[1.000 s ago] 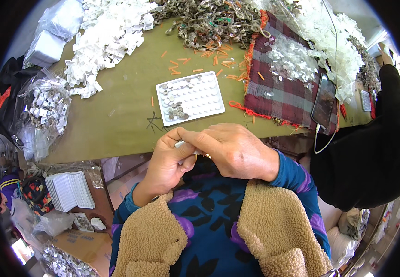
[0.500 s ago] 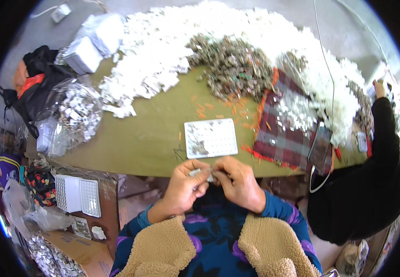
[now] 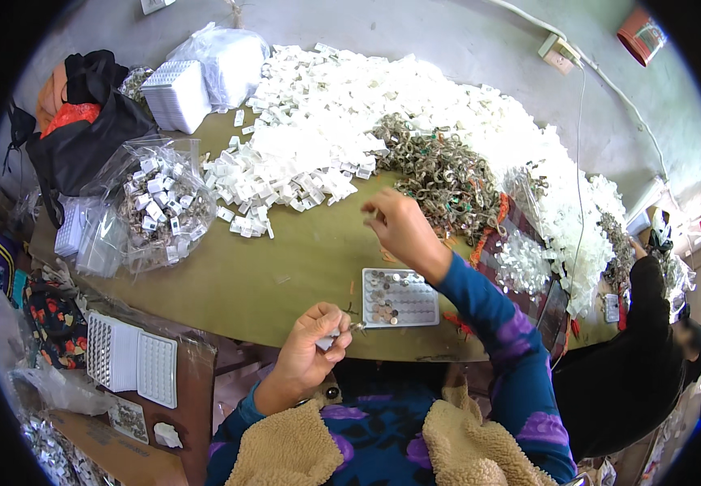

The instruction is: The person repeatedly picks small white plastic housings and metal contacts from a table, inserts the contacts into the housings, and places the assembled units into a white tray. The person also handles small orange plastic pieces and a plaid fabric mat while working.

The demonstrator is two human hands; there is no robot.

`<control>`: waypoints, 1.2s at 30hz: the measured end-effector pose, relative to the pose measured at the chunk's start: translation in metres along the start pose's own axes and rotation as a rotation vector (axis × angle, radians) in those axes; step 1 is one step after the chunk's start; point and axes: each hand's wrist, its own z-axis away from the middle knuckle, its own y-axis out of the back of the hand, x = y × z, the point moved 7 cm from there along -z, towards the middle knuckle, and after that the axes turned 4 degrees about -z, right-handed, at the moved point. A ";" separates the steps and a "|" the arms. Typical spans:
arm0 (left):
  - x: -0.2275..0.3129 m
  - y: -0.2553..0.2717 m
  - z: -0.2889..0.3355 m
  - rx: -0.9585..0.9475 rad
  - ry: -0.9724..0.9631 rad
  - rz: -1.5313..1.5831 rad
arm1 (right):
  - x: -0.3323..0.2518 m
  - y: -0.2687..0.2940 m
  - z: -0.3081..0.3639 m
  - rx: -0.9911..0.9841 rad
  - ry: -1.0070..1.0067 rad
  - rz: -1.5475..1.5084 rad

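My left hand is closed around a small white plastic piece near the table's front edge. A tiny metal bit sticks out beside its fingertips. My right hand is raised over the table, empty as far as I see, its fingers bent but apart. It is just left of a heap of brownish metal clips and in front of the white plastic pieces. Between my hands and to the right lies a white compartment tray, with several small round metal discs mostly in its left part.
A large white heap spans the back of the olive tabletop. At left are a clear bag of white parts, stacked white trays and a black bag. A plaid cloth lies right, beside a person in black.
My right hand has left my left hand and moved forward over the table. The left hand keeps the white piece. The view has shifted, showing more of the wall.
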 end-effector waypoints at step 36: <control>-0.065 -0.025 0.015 -0.330 0.485 -0.074 | -0.014 0.059 0.130 0.118 0.114 0.108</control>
